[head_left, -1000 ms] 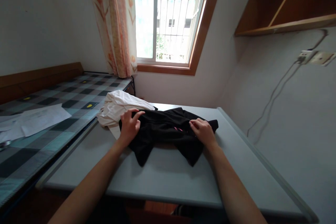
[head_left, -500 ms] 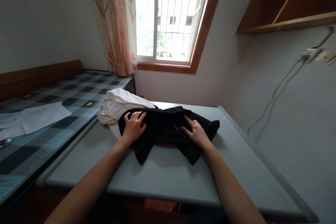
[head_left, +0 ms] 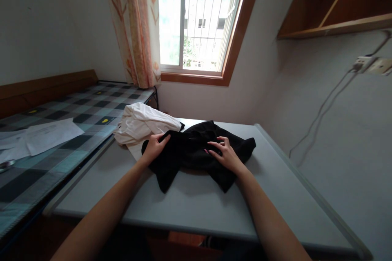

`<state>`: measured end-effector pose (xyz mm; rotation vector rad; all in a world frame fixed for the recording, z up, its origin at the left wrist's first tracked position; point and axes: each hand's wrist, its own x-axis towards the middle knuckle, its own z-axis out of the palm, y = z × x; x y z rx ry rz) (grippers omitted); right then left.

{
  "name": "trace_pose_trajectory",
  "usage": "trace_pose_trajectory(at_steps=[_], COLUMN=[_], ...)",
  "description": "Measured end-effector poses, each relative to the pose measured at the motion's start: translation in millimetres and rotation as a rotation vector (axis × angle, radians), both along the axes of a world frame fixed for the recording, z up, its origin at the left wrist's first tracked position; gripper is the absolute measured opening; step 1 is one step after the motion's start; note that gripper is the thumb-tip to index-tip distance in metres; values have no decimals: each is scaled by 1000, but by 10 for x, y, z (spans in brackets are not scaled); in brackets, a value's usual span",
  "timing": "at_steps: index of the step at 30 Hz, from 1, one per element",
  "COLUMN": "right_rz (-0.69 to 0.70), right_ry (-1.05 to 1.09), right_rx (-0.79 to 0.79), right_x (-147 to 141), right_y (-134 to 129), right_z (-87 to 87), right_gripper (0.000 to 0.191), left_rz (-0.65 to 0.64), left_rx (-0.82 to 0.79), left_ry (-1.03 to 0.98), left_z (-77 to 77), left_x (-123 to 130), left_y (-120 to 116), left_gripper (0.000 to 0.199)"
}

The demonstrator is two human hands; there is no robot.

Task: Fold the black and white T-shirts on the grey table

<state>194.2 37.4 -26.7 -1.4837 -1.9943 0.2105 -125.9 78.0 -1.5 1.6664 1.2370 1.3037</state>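
A black shirt [head_left: 190,153] lies bunched and partly folded across the table, two pointed flaps hanging toward me. A small pink mark shows on it near my right hand. At its left end, my left hand [head_left: 155,147] is closed on the cloth, thumb on top and the other fingers partly hidden. My right hand [head_left: 226,154] rests over the right half of the shirt with its fingers apart, touching or just above the fabric. Behind the left end lies a crumpled white garment [head_left: 143,120].
The grey-white table [head_left: 190,206] has a raised rail along its right edge. To the left, a bed with a checkered sheet [head_left: 67,110] holds loose papers [head_left: 50,134]. Beyond are a curtain [head_left: 139,28] and a barred window [head_left: 202,28]; a wooden shelf [head_left: 333,28] hangs at right.
My left hand has drawn the shirt's left end slightly inward and lifted its far edge. My right hand has shifted a little left, and the cloth's far edge is now more rumpled.
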Motion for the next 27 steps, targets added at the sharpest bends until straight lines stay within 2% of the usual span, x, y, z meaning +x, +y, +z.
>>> trace_pose_trajectory(at_steps=[2,5,9,12,14,21,27], right_rz=[-58,-157,-201,-272,-331,-427,-403], right_ry=[-54,-98,13,97,125,88,-157], right_rx=[-17,-18,102,263,309,194,-7], right_x=[-11,-11,50,112,138,118,46], right_y=[4,24,52,61,62,47,11], right_z=[-6,5,61,99,102,62,91], right_gripper=[30,23,21,22,23,31,41], left_rz=[-13,-56,-44,-17,-18,-24,-43], left_rx=[-102,-266,-440,-488,-490,-496,-499], left_ry=[-73,-315,-605,-664,-665,-656,-681], left_z=[3,36,141,195,196,128,126], left_x=[0,4,-4,-2,9,34,28], left_y=[-3,-7,-26,-48,-58,-50,-48], left_gripper=[40,39,29,21,20,20,21])
